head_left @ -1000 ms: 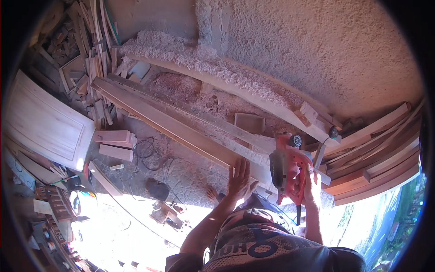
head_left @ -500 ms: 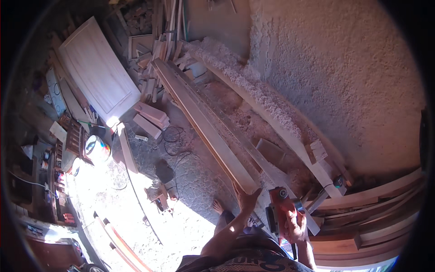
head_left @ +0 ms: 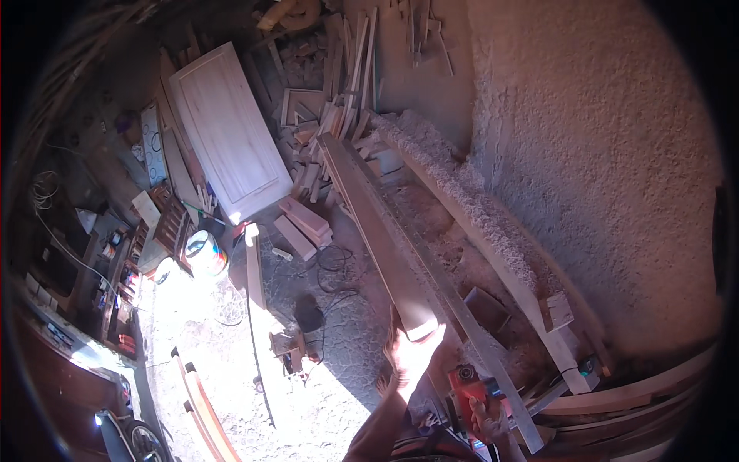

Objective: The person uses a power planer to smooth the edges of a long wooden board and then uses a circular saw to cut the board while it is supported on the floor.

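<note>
My left hand (head_left: 408, 356) is closed around the near end of a long wooden board (head_left: 382, 250), with the thumb over its end. Sunlight falls brightly on that hand and the board's tip. From there the board runs away toward the upper left, alongside a narrow beam (head_left: 450, 296). In my right hand (head_left: 488, 422), low in the picture, is a red electric hand planer (head_left: 464, 391), beside the beam's near end. The fingers wrap its handle, and its underside is hidden.
Wood shavings (head_left: 493, 223) cover a long timber on the right, near a rough wall (head_left: 593, 154). Stacked planks (head_left: 639, 396) lie at the lower right. A pale panel door (head_left: 231, 131), short wood blocks (head_left: 302, 225), a bucket (head_left: 206, 254) and loose cables (head_left: 336, 266) occupy the left side.
The view has tilted, so the surroundings sit lower and farther right. My left hand and the board's near end have shifted left relative to the beam, into sunlight. The planer appears lower.
</note>
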The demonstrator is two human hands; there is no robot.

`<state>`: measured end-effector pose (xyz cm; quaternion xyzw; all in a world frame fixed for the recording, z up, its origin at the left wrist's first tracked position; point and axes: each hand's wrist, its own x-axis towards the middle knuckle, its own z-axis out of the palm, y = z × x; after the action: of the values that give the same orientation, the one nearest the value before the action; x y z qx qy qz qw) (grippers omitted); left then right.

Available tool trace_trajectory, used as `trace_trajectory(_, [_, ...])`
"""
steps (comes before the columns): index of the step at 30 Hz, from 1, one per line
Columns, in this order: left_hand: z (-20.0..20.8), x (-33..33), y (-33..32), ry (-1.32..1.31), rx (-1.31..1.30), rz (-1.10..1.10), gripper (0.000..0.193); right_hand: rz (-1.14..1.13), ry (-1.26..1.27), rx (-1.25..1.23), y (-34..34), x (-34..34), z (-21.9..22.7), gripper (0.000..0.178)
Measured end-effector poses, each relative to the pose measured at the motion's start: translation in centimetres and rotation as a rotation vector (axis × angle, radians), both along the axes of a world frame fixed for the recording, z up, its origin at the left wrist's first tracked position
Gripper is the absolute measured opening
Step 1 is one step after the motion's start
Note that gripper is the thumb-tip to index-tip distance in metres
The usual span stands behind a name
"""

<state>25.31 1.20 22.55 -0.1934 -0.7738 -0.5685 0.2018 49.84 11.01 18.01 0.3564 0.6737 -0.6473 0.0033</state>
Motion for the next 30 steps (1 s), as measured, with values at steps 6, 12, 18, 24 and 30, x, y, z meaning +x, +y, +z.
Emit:
trace_trajectory(6, [17.0, -7.5, 1.7, 0.113, 0.155, 0.118, 0.053, 0.088, -0.037, 0.029, 0.7, -0.2, -4.4, 0.046])
trace_trajectory(12, [21.2, -9.0, 1.6, 0.106, 0.222, 0.081, 0.043, 0.059, -0.047, -0.036, -0.1, 0.4, -5.1, 0.051])
trace_trajectory(18, [21.7, -8.3, 1.0, 0.054, 0.233, 0.057, 0.043, 0.155, -0.109, 0.025, 0.2, 0.8, -6.0, 0.058])
trace_trajectory(24, [21.8, -8.3, 1.7, 0.067, 0.248, 0.049, 0.041, 0.118, -0.086, -0.003, 0.2, 1.3, -6.8, 0.047])
trace_trajectory(30, [21.3, -8.6, 1.1, 0.123, 0.274, 0.025, 0.026, 0.130, 0.067, -0.031, -0.5, 1.4, -5.1, 0.056])
